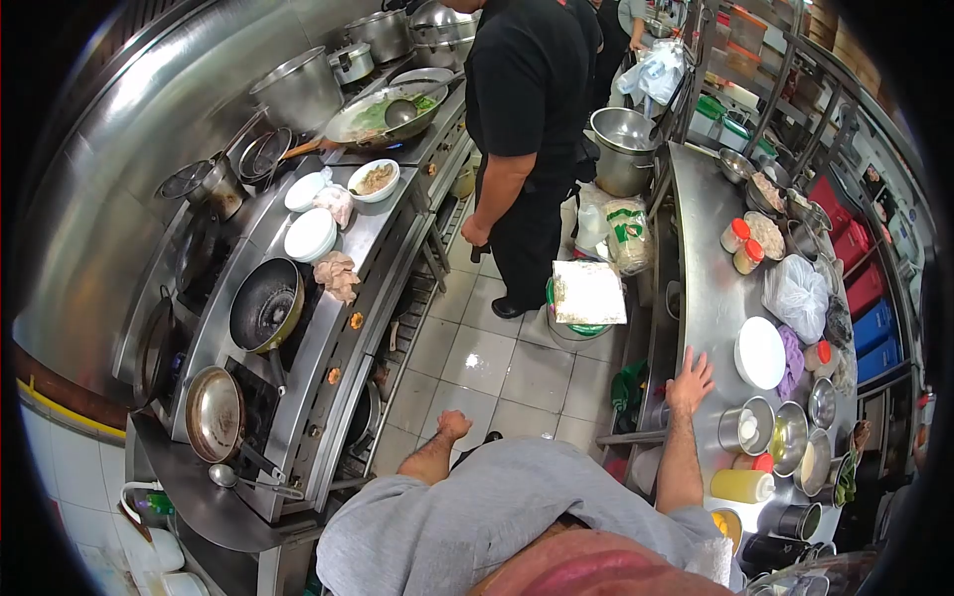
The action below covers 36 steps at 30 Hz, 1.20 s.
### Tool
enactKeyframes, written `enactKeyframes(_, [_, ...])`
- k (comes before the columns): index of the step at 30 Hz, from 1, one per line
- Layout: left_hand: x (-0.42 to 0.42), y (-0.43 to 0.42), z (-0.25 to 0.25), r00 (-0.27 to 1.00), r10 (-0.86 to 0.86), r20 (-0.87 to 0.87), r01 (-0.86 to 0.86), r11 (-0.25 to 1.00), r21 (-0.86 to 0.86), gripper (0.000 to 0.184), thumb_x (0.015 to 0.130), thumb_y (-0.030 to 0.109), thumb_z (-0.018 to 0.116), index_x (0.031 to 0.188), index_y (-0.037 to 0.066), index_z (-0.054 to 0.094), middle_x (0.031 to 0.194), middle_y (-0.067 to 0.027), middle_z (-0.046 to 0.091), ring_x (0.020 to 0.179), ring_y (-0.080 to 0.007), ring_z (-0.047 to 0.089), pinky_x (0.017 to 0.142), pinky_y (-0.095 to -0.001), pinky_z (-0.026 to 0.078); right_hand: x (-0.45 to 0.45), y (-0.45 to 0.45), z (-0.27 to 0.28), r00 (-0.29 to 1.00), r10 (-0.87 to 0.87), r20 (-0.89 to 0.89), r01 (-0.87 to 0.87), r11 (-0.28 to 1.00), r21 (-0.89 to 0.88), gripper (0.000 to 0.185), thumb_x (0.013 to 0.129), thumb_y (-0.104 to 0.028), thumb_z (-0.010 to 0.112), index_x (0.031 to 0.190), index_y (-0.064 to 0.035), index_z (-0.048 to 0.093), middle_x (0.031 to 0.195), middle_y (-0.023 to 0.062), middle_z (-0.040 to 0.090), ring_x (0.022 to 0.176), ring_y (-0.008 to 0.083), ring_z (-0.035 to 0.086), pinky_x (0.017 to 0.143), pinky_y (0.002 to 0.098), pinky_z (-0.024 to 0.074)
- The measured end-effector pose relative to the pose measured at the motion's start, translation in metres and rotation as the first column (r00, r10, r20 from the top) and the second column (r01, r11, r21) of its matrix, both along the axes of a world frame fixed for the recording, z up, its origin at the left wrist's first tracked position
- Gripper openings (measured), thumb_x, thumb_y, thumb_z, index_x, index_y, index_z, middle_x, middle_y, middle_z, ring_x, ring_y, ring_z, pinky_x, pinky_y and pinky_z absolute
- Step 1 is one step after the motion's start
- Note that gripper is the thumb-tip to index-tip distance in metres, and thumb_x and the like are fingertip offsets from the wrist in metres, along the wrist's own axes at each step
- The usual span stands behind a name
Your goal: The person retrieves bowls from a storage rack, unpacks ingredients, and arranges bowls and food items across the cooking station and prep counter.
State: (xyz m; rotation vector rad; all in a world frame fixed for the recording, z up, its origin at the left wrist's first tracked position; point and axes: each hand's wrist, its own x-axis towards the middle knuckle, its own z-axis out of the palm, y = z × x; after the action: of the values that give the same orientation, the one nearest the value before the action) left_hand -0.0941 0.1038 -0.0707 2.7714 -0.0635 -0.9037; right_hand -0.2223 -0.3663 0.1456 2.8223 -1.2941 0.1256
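My right hand (690,383) rests on the near edge of the steel counter (701,248), fingers spread, holding nothing. To its right are a white bowl (759,353) and a purple cloth (790,362). My left hand (454,425) hangs over the tiled floor with its fingers curled in; whether anything is inside cannot be made out. Left of it, on the stove (328,328), sit a dark frying pan (266,303) and a worn metal pan (215,412), with a ladle (224,476) beside the latter.
A person in black (537,99) stands ahead in the aisle. Behind them, a wok (383,117) with greens sits on the stove. A bucket topped by a white board (588,293) stands on the floor by the counter. Sauce bottle (742,486), jars and metal bowls line the right side.
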Motion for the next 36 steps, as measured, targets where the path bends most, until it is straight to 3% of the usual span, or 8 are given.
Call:
enactKeyframes(4, [-0.001,-0.001,-0.006,0.998,0.051,0.021,-0.051,0.999,-0.016,0.039,0.072,0.041,0.056,0.096,0.010,0.062,0.103,-0.0106,0.058,0.107,-0.0268,0.044,0.093,-0.0395,0.031,0.001,0.001,0.002,1.000,-0.008,-0.005,0.008,1.000,0.007,0.090,0.061,-0.014,0.069,0.135,-0.0229,0.019,0.137,0.0119,0.021,0.125,0.0341,0.021,0.096,0.0533,0.0220])
enactKeyframes(15, [0.001,-0.002,-0.005,0.999,-0.045,0.005,0.045,0.999,0.003,0.040,0.072,0.042,0.055,0.098,0.011,0.062,0.103,-0.0098,0.058,0.106,-0.0274,0.045,0.092,-0.0413,0.032,0.001,0.001,0.002,1.000,-0.013,-0.014,0.013,1.000,0.003,0.086,0.062,-0.014,0.068,0.134,-0.0219,0.022,0.137,0.0118,0.021,0.125,0.0341,0.021,0.097,0.0527,0.0218])
enactKeyframes(36, [0.002,0.000,-0.012,0.999,-0.039,-0.007,0.039,0.999,-0.025,0.040,0.072,0.042,0.055,0.096,0.011,0.062,0.103,-0.0098,0.058,0.107,-0.0284,0.044,0.093,-0.0418,0.031,0.001,0.002,0.003,1.000,-0.009,0.008,0.009,1.000,0.002,0.089,0.060,-0.014,0.069,0.134,-0.0226,0.021,0.137,0.0116,0.022,0.125,0.0342,0.022,0.097,0.0528,0.0223])
